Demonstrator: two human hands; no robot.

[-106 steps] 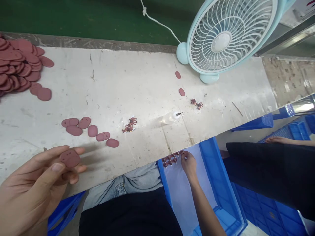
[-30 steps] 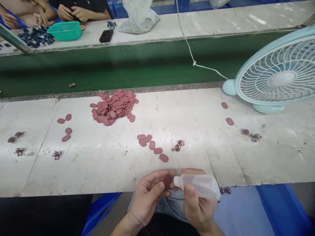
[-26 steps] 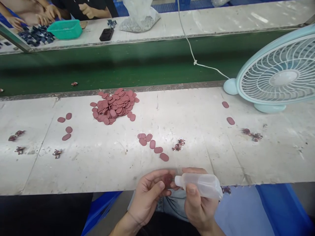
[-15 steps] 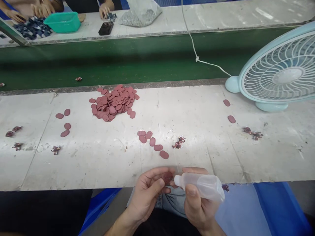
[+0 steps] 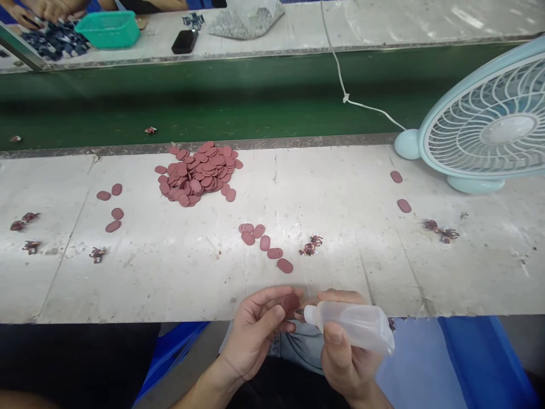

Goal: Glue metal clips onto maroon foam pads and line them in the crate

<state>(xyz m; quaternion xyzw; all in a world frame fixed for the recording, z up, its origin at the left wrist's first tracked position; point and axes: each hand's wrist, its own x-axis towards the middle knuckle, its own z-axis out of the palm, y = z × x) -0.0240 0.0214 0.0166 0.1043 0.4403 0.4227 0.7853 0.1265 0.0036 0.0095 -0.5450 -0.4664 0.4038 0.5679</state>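
Near the table's front edge, my left hand [image 5: 258,329] pinches a dark red oval piece [image 5: 290,302] between thumb and fingers. My right hand [image 5: 347,352] is wrapped round a translucent white squeeze bottle [image 5: 357,325], tilted nearly flat, its thin dark tip pointing left at the piece. Whether tip and piece touch is too small to tell. Several loose red ovals [image 5: 275,253] lie in a line beyond my hands, with a small clump of dark red and white parts [image 5: 311,245] to their right. A large heap of red ovals [image 5: 200,173] is farther back.
A light blue fan [image 5: 506,128] stands at the right, its white cord running back over the green belt [image 5: 255,96]. More ovals and clumps lie left and right. Across the belt are a teal basket [image 5: 108,31], a black box [image 5: 184,41], a plastic bag [image 5: 247,20] and people's hands.
Both my hands keep their holds, with the bottle slightly farther right. Across the belt, a person's hand has left the dark pieces beside the black box. The view has shifted slightly.
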